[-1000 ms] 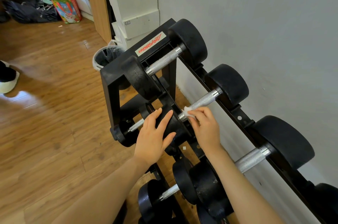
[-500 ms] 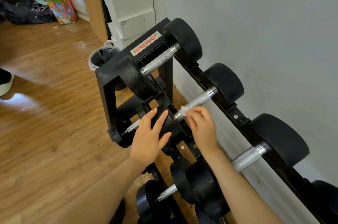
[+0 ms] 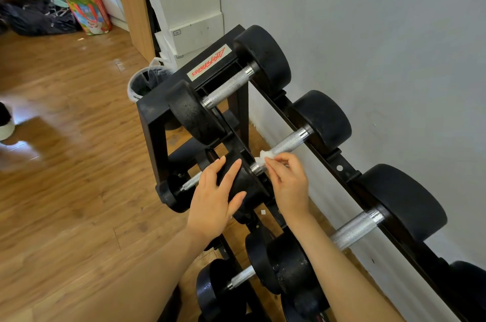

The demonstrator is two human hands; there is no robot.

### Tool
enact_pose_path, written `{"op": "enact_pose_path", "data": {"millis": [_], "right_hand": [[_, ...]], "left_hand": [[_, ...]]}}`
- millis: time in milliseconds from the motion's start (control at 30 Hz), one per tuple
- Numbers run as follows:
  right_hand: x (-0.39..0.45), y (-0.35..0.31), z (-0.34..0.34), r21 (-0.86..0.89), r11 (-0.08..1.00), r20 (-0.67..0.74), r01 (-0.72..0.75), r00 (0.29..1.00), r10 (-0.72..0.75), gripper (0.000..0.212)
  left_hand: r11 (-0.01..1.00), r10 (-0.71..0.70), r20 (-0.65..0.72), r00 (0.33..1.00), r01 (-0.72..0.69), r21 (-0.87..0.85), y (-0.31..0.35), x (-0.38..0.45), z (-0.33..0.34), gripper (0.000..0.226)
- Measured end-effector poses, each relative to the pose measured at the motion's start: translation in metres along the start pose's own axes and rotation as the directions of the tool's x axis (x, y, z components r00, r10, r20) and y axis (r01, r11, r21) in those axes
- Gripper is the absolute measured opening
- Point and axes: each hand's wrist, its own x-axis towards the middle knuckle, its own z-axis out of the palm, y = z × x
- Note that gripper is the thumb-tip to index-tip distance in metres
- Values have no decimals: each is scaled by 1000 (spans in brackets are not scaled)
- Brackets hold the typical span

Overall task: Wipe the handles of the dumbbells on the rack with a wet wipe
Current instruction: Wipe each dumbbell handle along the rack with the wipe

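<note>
The right hand point(image 3: 289, 185) pinches a small white wet wipe point(image 3: 265, 156) in curled fingers against the near end of the second dumbbell's knurled handle point(image 3: 288, 143) on the black rack point(image 3: 342, 168). The left hand point(image 3: 213, 203) rests flat, fingers straight, on that dumbbell's front weight point(image 3: 242, 185).

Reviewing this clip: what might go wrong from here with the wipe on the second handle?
1. The wipe is a small wad pinched by the right hand, so it may miss much of the handle or slip out.
2. The left hand only lies flat on the dumbbell's near head; if it rolls, the fingers by the rack rail could get pinched.
</note>
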Motion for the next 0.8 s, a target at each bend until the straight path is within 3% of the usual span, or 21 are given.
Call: {"op": "enact_pose_path", "data": {"millis": [100, 267, 400, 600, 800], "right_hand": [[1, 0, -1, -36, 999, -13, 24, 1000, -24, 22], [7, 2, 0, -12, 998, -99, -56, 994, 55, 23], [1, 0, 0, -3, 1000, -4, 12, 1000, -12, 21], [0, 0, -1, 92, 989, -65, -114, 991, 121, 19], [-5, -8, 0, 34, 999, 173, 29, 984, -34, 18]], "left_hand": [[1000, 1, -14, 1000, -1, -8, 0, 0, 0, 69], [1000, 2, 1, 1000, -2, -8, -1, 0, 0, 68], [1000, -4, 17, 1000, 5, -11, -1, 0, 1, 68], [1000, -3, 14, 1000, 3, -4, -1, 0, 0, 68], [1000, -15, 37, 999, 15, 3, -1, 0, 0, 67]]}}
